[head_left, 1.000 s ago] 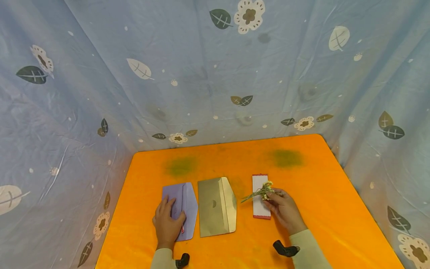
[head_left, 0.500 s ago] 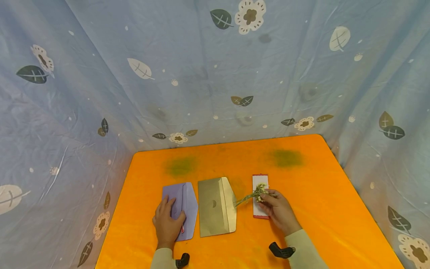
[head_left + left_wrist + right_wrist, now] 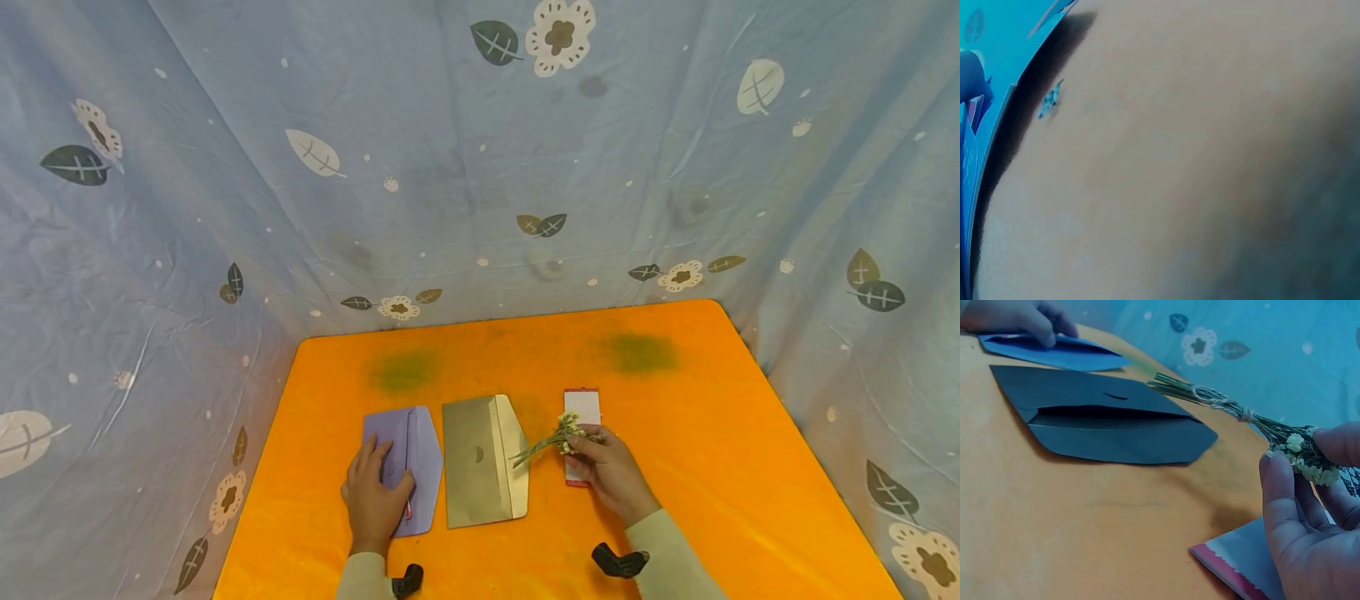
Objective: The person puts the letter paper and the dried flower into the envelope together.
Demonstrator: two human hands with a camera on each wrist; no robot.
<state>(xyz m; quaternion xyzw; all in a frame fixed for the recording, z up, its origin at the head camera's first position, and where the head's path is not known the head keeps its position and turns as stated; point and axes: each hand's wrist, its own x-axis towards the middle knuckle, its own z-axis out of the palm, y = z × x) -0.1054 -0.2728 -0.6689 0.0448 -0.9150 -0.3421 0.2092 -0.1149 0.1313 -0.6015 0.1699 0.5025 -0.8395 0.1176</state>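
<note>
My right hand (image 3: 613, 477) pinches a small bunch of dried flowers (image 3: 567, 429) by its pale yellow heads. Its twine-tied stems (image 3: 1222, 403) point left, over the flap of a gold envelope (image 3: 476, 467). That envelope lies with its flap unfolded and its mouth gaping, as the right wrist view shows. On a purple envelope (image 3: 423, 475) further left rests my left hand (image 3: 373, 493), the thumb at the envelope's mouth. A small red-and-white piece (image 3: 408, 510) shows in that mouth, below the thumb. Under my right hand lies a white card with red edges (image 3: 581, 406), partly hidden.
An orange cloth covers the table (image 3: 510, 350), with two greenish patches near the back. A blue curtain (image 3: 420, 167) printed with leaves and flowers stands at the back and both sides. A small blue-white speck (image 3: 1050, 101) lies beside the purple envelope.
My right hand has moved left with the flower bunch, from over the white card until the stems reach the gold envelope's flap. The left hand stays in place on the purple envelope.
</note>
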